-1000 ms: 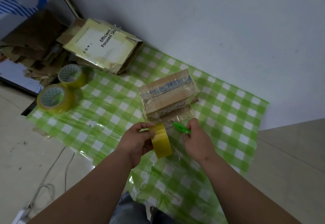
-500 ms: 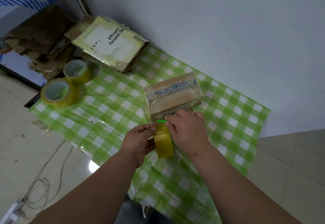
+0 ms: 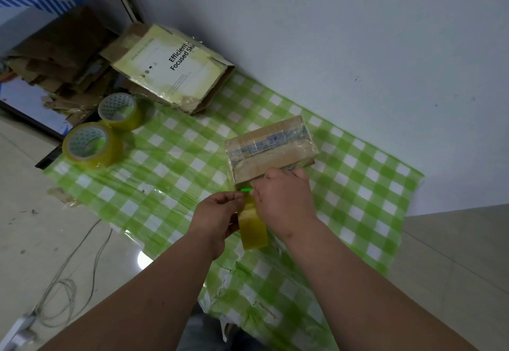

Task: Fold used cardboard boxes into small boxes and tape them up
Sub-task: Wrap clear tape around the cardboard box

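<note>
Hands [image 3: 248,213] hide small box's [image 3: 270,149] near side.

right hand [image 3: 285,201] moved from 3 o'clock of the tape roll [image 3: 253,226] to over its top, green cutter [image 3: 246,189] now mostly hidden

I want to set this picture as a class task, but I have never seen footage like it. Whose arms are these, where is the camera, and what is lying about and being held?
There is no machine here. A person wears a camera on the head, looking down at their own bare arms. The left hand grips a tape roll. The right hand holds a small green tool at the roll's top; what it is I cannot tell. Just beyond lies a small taped box on a green checked sheet, with two spare rolls and flattened cardboard further left.
</note>
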Tool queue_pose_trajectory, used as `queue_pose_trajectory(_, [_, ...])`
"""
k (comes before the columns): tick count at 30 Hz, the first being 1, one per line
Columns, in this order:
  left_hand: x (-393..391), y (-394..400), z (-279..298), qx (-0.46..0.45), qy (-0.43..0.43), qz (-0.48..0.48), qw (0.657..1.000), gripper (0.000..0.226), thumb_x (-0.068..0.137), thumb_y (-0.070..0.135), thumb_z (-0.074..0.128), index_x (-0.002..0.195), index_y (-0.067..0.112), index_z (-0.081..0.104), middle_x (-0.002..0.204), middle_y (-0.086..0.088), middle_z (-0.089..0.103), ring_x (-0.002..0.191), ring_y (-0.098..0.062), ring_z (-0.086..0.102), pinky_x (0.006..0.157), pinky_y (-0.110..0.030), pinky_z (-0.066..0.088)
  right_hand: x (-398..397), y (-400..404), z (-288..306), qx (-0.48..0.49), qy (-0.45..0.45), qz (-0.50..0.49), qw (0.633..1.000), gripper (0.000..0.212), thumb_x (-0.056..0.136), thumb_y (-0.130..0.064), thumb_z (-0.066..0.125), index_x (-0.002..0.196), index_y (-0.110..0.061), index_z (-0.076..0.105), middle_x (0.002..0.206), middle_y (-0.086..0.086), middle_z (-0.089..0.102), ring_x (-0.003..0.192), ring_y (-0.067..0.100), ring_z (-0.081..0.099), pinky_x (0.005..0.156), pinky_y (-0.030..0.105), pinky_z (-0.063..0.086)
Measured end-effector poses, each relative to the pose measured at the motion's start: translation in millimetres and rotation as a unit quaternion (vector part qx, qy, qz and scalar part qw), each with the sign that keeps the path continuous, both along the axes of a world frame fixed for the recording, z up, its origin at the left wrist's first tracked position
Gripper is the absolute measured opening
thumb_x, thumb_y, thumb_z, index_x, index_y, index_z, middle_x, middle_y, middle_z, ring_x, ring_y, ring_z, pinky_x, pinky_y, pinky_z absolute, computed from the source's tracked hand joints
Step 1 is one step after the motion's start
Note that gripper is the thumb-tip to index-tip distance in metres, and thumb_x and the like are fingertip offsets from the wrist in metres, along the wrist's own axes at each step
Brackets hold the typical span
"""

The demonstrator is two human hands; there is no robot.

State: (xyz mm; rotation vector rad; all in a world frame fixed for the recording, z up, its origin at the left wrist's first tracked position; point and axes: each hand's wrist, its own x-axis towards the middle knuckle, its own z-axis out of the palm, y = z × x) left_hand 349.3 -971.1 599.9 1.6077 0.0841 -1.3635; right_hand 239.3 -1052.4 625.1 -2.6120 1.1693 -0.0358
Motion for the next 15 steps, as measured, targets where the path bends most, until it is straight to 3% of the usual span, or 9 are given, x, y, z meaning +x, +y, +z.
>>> queue_pose_trajectory(8, [7.8,-2.1,-0.1,0.022,-0.037,-0.02,0.999,0.014,0.091,-0.002,0.061,0.087,0.01,0.068,0.085,-0.007,0.069,0.068,-0.021,0.063,0.054,-0.029,0.051,-5.8,-13.6,3.5,0.0,0.048,-0.006,0.999,0.023,0.095,-0.037,0.05,0.098,-0.031,0.072,0.095,-0.009,0.06,0.095,0.015,0.055,0.085,0.036,0.021])
queue_pose_trajectory(15, [8.7,-1.1,2.2,0.035,-0.036,-0.029,0.998,0.011,0.091,0.0,0.063,0.09,0.01,0.069,0.082,-0.005,0.068,0.061,-0.017,0.059,0.049,-0.026,0.049,-30.0,-29.3,0.2,0.014,0.108,-0.075,0.991,0.022,0.092,-0.027,0.049,0.092,-0.028,0.071,0.093,-0.005,0.06,0.091,0.02,0.059,0.089,0.04,0.026])
